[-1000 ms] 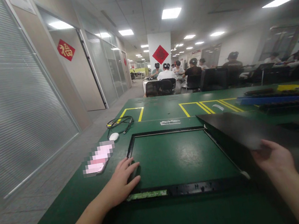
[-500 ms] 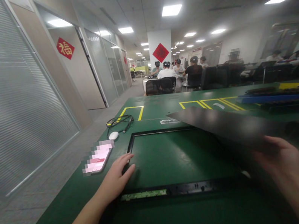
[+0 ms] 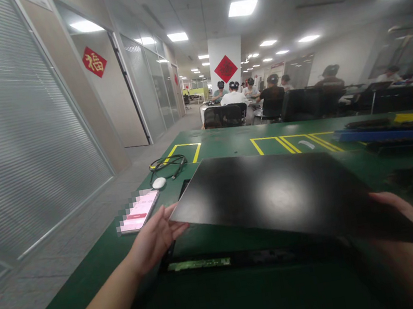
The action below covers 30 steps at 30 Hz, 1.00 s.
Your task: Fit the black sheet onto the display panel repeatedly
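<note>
My left hand (image 3: 156, 238) is open, fingers spread, its fingertips meeting the near-left corner of the large, thin, glossy black rectangular panel (image 3: 277, 195) as if to steady that corner. My right hand (image 3: 393, 207) is at the panel's near-right edge, mostly hidden under it; it looks to be gripping from below, thumb side just showing, though I can't see how the fingers close. Held at two opposite points like this, the sheet hangs flat and slightly tilted above the table, not resting on anything.

Directly below it lies the black rectangular frame (image 3: 224, 261) with a green strip along its near bar, so the panel sits over the frame's opening, apart from it.

Out at ten o'clock from my left hand, a pink-screened phone (image 3: 139, 212) lies flat; past it at eleven, a small white oval mouse (image 3: 159, 183) and a coiled black cable (image 3: 166, 165).

The green matte tabletop (image 3: 228, 143) carries yellow taped outlines at twelve. At two o'clock, long blue and black trays (image 3: 393, 134). Beyond, an open office: seated people, a white pillar with a red diamond sign (image 3: 226, 68), glass partitions at nine.
</note>
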### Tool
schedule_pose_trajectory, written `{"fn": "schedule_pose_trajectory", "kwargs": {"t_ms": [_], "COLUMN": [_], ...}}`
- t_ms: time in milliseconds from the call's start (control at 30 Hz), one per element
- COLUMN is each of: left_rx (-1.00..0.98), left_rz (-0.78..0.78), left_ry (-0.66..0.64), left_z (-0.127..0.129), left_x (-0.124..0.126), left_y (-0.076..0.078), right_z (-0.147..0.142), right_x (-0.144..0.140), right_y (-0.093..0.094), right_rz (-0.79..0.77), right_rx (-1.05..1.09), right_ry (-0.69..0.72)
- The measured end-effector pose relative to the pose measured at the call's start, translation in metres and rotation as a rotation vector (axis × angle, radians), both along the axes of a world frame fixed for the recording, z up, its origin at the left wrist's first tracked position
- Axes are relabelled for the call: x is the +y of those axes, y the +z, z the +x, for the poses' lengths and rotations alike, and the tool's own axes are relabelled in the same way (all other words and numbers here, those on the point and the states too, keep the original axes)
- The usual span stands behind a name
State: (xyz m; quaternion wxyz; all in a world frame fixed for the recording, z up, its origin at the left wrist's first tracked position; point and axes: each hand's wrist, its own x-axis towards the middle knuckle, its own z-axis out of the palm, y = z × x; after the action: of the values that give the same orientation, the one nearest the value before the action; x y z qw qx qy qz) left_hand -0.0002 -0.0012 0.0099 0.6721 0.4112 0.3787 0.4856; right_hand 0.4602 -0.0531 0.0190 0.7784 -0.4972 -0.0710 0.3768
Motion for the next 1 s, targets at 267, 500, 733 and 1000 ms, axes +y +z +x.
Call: {"fn": "schedule_pose_trajectory", "kwargs": {"t_ms": [267, 500, 733, 1000], "left_rx": [-0.061, -0.262, -0.297, -0.136], "left_rz": [0.039, 0.039, 0.137, 0.196], "left_ry": [0.168, 0.386, 0.376, 0.267], "left_z": [-0.006, -0.01, -0.013, -0.006], "left_x": [-0.006, -0.002, -0.006, -0.007], "left_y": [0.017, 0.026, 0.034, 0.026], "right_z": [-0.011, -0.021, -0.023, -0.017], "right_x": [0.002, 0.003, 0.008, 0.012], "right_y": [-0.007, -0.015, -0.017, -0.028], "right_rz": [-0.22, -0.249, -0.224, -0.342], "right_rx": [-0.006, -0.102, -0.348, -0.496], "right_ry": [0.229, 0.814, 0.892, 0.745]}}
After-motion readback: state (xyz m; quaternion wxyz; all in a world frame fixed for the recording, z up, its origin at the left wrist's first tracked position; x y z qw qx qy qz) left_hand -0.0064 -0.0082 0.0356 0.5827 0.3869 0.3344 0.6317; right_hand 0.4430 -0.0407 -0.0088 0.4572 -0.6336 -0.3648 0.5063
